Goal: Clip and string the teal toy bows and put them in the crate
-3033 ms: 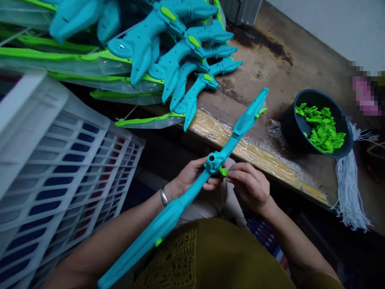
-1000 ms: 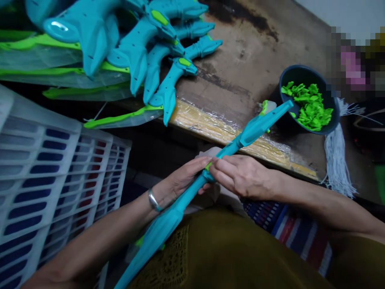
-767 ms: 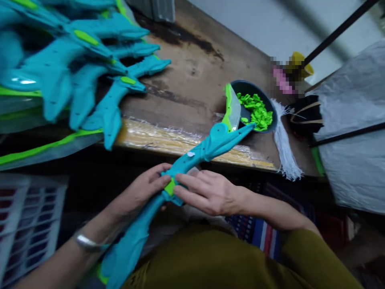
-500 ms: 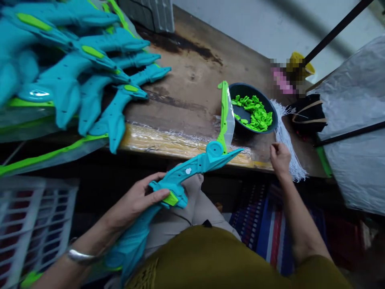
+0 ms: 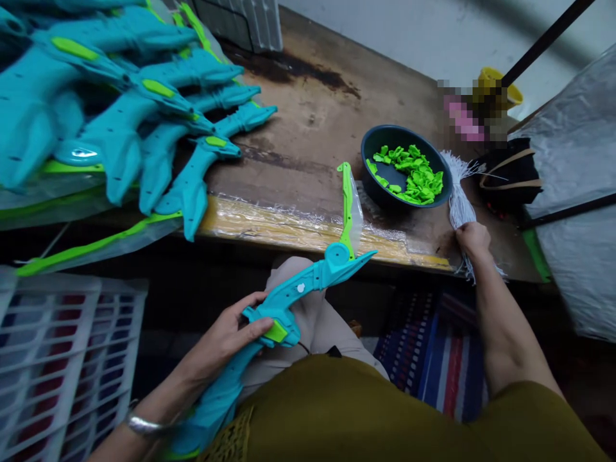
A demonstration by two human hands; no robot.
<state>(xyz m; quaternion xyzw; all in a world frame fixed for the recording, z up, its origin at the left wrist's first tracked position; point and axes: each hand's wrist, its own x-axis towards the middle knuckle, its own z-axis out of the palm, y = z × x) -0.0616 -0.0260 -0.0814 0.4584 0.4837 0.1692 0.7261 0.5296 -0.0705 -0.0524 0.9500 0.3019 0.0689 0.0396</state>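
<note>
Scarred brown wood is forming the one long workbench (image 5: 308,122), its near edge wrapped in clear film and running across the view. At its left end a heap of turquoise plastic toy bow pieces with lime-green inserts (image 5: 120,122) is lying fanned out; about five pointed tips are showing clearly, the rest overlapping too much to count. One white slotted plastic crate (image 5: 62,366) is standing below on the left. One turquoise toy bow with a lime-green limb tip sleeved in clear plastic (image 5: 298,295) is lying slanted across the person's lap, its green tip rising over the bench edge. One dark round bowl (image 5: 380,138) is sitting on the bench to the right, holding many small lime-green plastic clips (image 5: 409,176), too many to count. One bundle of white strings (image 5: 459,205) is lying just beside the bowl. The left hand (image 5: 226,337) is curling around the bow's grip, thumb pressing by a green insert. The right hand (image 5: 472,240) is closing around the strings at the bench edge.
</note>
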